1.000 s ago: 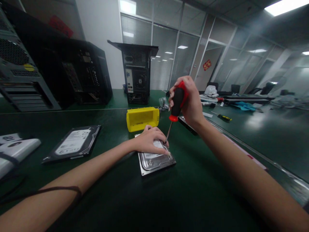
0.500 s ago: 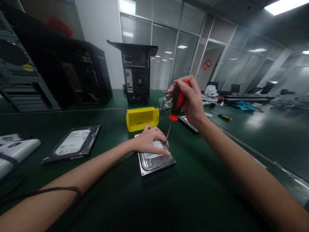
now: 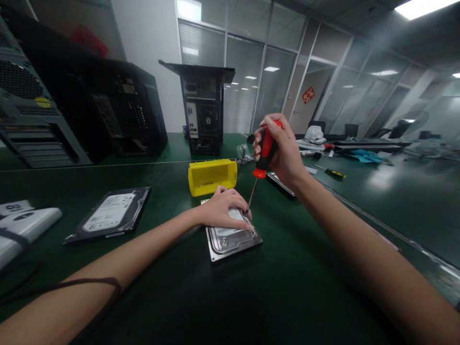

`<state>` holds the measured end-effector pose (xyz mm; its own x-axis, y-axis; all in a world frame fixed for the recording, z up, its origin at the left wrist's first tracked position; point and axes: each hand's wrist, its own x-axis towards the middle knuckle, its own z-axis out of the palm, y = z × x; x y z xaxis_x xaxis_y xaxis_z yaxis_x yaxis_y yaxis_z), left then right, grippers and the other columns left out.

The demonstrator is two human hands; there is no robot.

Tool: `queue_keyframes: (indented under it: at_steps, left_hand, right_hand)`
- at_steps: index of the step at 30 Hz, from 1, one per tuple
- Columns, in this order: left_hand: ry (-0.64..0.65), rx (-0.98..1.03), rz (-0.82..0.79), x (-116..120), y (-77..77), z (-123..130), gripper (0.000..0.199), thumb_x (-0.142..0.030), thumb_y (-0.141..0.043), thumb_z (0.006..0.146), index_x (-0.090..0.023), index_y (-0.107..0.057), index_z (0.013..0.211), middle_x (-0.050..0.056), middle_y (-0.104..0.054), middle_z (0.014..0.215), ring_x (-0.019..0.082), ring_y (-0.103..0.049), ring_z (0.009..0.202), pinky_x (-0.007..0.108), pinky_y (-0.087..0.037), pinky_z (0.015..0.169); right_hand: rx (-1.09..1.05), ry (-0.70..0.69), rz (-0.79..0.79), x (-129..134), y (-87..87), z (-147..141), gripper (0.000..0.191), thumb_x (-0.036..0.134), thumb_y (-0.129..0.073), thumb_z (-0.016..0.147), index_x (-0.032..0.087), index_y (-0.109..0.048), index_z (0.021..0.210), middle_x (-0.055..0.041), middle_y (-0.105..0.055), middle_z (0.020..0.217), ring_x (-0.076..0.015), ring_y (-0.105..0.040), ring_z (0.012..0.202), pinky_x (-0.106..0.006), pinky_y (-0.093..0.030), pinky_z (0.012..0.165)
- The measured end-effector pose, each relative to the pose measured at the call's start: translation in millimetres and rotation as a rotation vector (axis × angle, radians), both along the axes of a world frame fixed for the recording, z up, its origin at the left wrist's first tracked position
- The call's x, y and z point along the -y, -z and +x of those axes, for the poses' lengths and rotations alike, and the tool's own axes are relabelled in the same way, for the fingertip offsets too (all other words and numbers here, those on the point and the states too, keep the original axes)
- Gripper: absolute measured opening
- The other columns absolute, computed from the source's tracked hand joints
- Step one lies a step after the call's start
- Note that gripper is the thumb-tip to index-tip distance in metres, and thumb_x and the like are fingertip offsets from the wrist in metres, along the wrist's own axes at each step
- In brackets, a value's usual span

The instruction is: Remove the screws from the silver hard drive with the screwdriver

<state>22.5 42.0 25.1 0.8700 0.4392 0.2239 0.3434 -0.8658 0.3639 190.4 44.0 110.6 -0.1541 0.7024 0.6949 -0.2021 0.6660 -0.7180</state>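
A silver hard drive lies flat on the green table in front of me. My left hand is laid over its upper part, holding it down, with thumb and fingertips around the far right area. A screwdriver with a red and black handle is gripped from above in my right hand. Its shaft slants down to the left, and the tip meets the drive's right side between my left thumb and fingers. The exact contact spot is partly hidden by the fingers.
Behind the drive stands a yellow plastic bin. Another hard drive lies to the left, and one more sits partly behind my right hand. Computer cases stand at the back. A yellow-black screwdriver lies at right.
My right hand's fingers have curled further around the screwdriver handle, turning slightly. The left hand and the hard drive stay in place.
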Motion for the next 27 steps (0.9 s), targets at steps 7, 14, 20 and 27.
queue_keyframes:
  at_steps: [7,14,20,27]
  left_hand:
    - [-0.004,-0.008,-0.002,0,-0.9,0,0.034,-0.058,-0.061,0.076,-0.031,-0.068,0.096,-0.003,-0.068,0.101,0.024,-0.049,0.107,0.038,-0.021,0.091]
    - [0.013,0.011,0.014,-1,0.8,1,0.030,-0.054,-0.062,0.078,-0.030,-0.068,0.094,-0.003,-0.068,0.099,0.023,-0.049,0.106,0.038,-0.021,0.089]
    - [0.015,0.009,0.015,-2,1.6,0,0.027,-0.051,-0.061,0.079,-0.030,-0.068,0.095,-0.003,-0.068,0.100,0.023,-0.049,0.107,0.039,-0.021,0.089]
    - [0.021,0.010,0.011,-3,2.8,1,0.028,-0.052,-0.062,0.078,-0.030,-0.068,0.095,-0.003,-0.068,0.100,0.023,-0.049,0.106,0.038,-0.021,0.089]
  right_hand:
    - [0.078,-0.052,0.025,3,-2.1,1,0.033,0.057,-0.045,0.082,0.025,-0.042,0.089,0.0013,-0.051,0.075,-0.0127,-0.057,0.067,-0.027,-0.050,0.059]
    - [0.075,-0.072,0.015,0,-2.0,3,0.031,0.053,-0.048,0.082,0.024,-0.043,0.089,0.0019,-0.050,0.075,-0.0117,-0.059,0.071,-0.027,-0.050,0.065]
    - [0.060,-0.046,-0.004,-6,0.1,7,0.034,0.056,-0.050,0.080,0.024,-0.043,0.089,0.0010,-0.053,0.077,-0.0126,-0.060,0.071,-0.027,-0.050,0.062]
    - [0.068,-0.016,0.000,-5,0.2,7,0.028,0.050,-0.046,0.083,0.023,-0.042,0.089,-0.0004,-0.056,0.081,-0.0125,-0.060,0.073,-0.026,-0.049,0.062]
